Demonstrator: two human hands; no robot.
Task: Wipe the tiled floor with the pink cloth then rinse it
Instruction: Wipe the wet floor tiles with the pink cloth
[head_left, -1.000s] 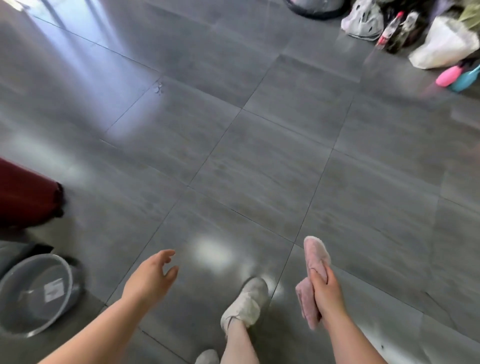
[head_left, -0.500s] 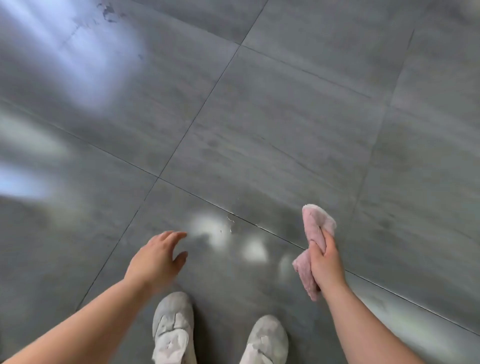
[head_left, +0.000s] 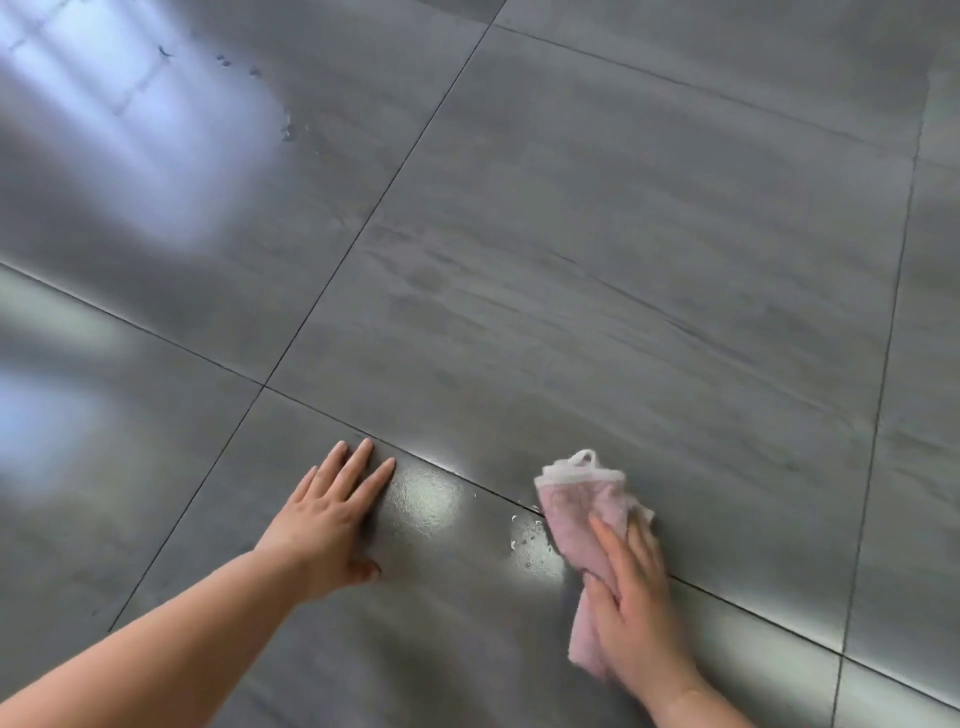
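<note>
The pink cloth (head_left: 582, 512), crumpled with a white edge and a small loop, lies on the grey tiled floor (head_left: 571, 270) across a grout line at the lower right. My right hand (head_left: 636, 597) presses flat on the cloth, fingers over its near half. My left hand (head_left: 332, 514) rests flat on the floor to the cloth's left, fingers spread, holding nothing. A small wet patch with droplets (head_left: 532, 543) shines just left of the cloth.
Large grey tiles with dark grout lines fill the view. Bright window glare lies on the upper left (head_left: 130, 114) and at the left edge. A few small specks or droplets (head_left: 249, 73) sit on the far left tile.
The view has dropped close to the floor and the shoes have left it. My right hand brought the cloth down from the air onto the tile. My left hand went flat on the floor.
</note>
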